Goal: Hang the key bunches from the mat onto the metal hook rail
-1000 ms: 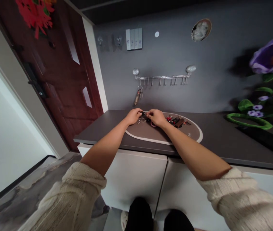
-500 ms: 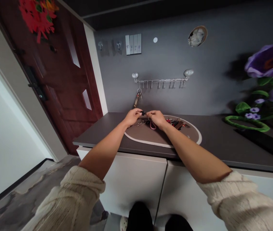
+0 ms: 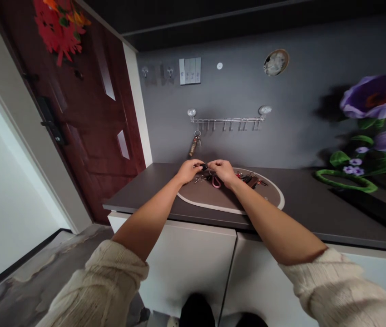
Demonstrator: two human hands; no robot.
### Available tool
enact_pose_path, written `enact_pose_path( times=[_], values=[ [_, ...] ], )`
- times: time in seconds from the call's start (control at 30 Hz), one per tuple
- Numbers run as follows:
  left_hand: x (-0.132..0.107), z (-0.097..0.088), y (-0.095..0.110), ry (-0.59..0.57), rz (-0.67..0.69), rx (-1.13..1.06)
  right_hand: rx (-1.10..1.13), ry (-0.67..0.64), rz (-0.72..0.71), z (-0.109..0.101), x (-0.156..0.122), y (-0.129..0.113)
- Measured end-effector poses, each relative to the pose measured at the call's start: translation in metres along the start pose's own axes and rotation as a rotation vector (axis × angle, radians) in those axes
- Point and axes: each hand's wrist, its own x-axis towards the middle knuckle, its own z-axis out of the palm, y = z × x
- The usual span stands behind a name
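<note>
My left hand [image 3: 186,172] is closed around a small black object [image 3: 204,166] that looks like a key fob. Close beside it on the right, the fingers of my right hand [image 3: 223,171] pinch at what looks like a key ring, partly hidden by the fingertips. A pink strap loop [image 3: 216,182] hangs just below that hand. Loose keys [image 3: 200,180] show under my hands on a brown oval mat with a white rim [image 3: 210,207]. More keys and a brown key case [image 3: 252,181] lie on the mat right of my right hand.
Above the counter [image 3: 138,188], a clear hook rail [image 3: 229,120] is fixed to the grey wall; a bunch of keys with a patterned tag [image 3: 193,146] hangs at its left end. A purple flower decoration [image 3: 377,97] stands right. A dark red door [image 3: 94,136] is left.
The view has tilted up slightly, so everything sits a little lower. Both hands stay together above the mat; the black object shows more clearly between them.
</note>
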Motion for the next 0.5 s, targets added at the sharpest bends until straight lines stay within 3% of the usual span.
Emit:
enact_pose_path(
  times=[0.5],
  values=[
    [0.004, 0.009, -0.003, 0.083, -0.116, -0.171, -0.498, 0.072, -0.371, -0.011, 0.002, -0.006]
  ],
)
